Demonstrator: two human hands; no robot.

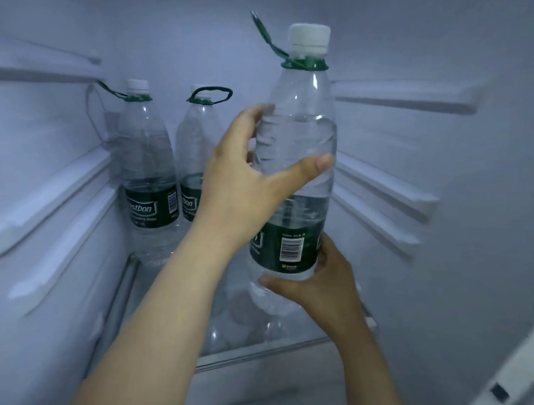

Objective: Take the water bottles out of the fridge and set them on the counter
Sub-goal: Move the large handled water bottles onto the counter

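Note:
A large clear water bottle (297,129) with a white cap, a green carry loop and a dark green label is held upright, lifted above the glass fridge shelf (267,349). My left hand (246,184) grips its middle, thumb across the front. My right hand (322,280) holds it near the base, just under the label. Two more bottles of the same kind stand at the back of the shelf: one at the far left (148,174) and one beside it (195,150), partly hidden behind my left hand.
White fridge walls with shelf rails run along the left (55,195) and right (382,193). The fridge door edge (522,371) shows at the lower right. Below the glass shelf lies a dim lower compartment.

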